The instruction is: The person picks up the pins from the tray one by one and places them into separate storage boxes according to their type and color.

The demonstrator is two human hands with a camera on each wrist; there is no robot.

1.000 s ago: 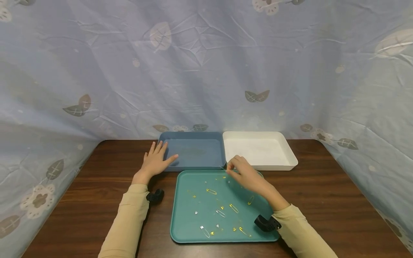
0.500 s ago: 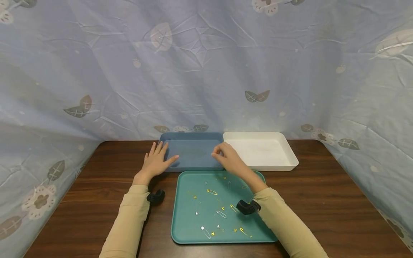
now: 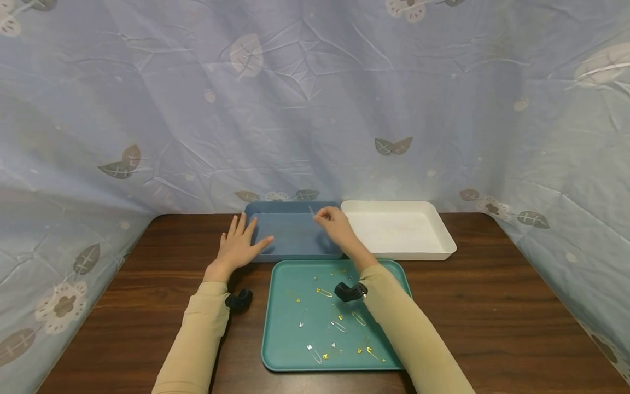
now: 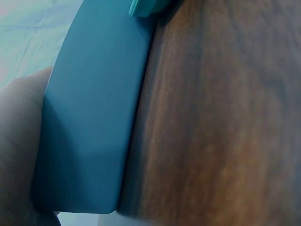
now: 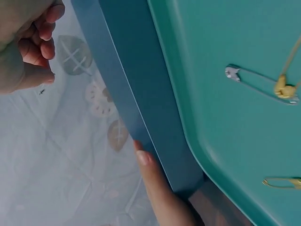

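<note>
My right hand (image 3: 338,229) is above the right part of a shallow blue tray (image 3: 290,256), thumb and fingers pinched together. A thin silver safety pin (image 3: 311,210) sticks up from those fingertips. Spread wide, my left hand (image 3: 235,249) rests at the blue tray's left end, its thumb (image 5: 153,174) along the near side in the right wrist view. On the green tray (image 3: 278,345), closer to me, lie scattered gold safety pins (image 3: 324,293) and silver safety pins (image 3: 338,326). My right forearm covers that tray's right side.
A white tray (image 3: 398,230) stands against the blue one on its right. All three sit on a dark wooden table (image 3: 497,306). Patterned cloth (image 3: 315,109) hangs behind and along both sides.
My right hand has moved left and away from me, from the green tray's far edge to over the blue tray, carrying the safety pin. The left hand has stayed put.
</note>
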